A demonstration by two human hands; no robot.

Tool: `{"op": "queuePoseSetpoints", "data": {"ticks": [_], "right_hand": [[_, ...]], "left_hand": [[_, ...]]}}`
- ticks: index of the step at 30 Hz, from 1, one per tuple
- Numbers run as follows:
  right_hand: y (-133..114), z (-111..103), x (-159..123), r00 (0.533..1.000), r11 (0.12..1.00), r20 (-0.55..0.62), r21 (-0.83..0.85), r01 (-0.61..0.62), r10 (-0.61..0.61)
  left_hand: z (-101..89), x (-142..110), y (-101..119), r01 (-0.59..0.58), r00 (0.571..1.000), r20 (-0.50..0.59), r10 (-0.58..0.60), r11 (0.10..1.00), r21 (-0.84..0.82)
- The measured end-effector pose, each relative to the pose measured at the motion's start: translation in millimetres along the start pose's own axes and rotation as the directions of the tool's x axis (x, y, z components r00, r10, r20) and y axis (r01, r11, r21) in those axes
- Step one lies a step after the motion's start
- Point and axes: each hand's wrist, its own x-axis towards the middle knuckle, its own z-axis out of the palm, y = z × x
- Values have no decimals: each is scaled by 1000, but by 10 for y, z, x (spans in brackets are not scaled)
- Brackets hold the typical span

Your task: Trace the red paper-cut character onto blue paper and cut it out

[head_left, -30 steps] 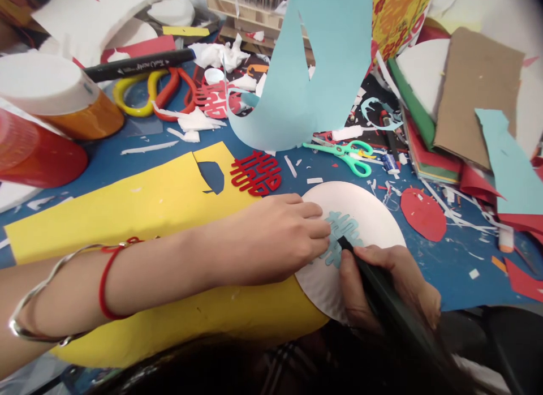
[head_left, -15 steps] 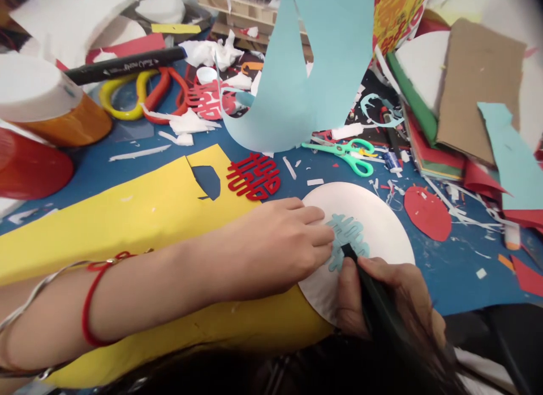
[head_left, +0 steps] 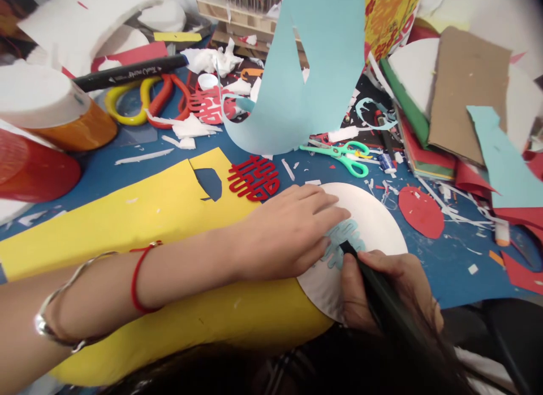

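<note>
Under my hands lies a white paper plate, bearing a light blue cut-paper double-happiness character. My left hand reaches across from the left, fingers stretched out at the character's left edge and partly covering it. At the plate's lower right, my right hand pinches a long black object between thumb and fingers; its square end is over the character. What kind of object it is I cannot make out. A red double-happiness cut-out lies just beyond my left hand, by a yellow sheet.
Green scissors lie beyond the plate, near a standing light blue sheet. A red paper disc is to the right. Jars, a black marker, cardboard and paper scraps surround the workspace.
My left hand has loosened, its fingers lifting and spreading over the cut-out, and the forearm has shifted right. My right hand holds the black object in nearly the same spot. The view has turned slightly.
</note>
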Motion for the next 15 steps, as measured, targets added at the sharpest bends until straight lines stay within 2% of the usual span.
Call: {"op": "queuePoseSetpoints", "data": {"ticks": [3,4,8,12,15], "right_hand": [[-54,-15,56,981,989,-194,-148,2,-31],[-58,-13,69,976,987,-209,-159,25,-58],[-21,-27,98,981,986,-162,-146,84,-108],[39,-88,126,981,982,-98,-103,155,-165],[55,-119,154,984,985,-69,-65,162,-166]], "left_hand": [[14,56,-23,13,1000,23,-12,996,-84],[13,69,-29,20,1000,26,-17,994,-110],[-30,77,-33,11,1000,19,-8,990,-142],[-132,20,-28,-31,994,103,45,990,-137],[-200,-23,-36,-33,989,140,55,987,-157]]}}
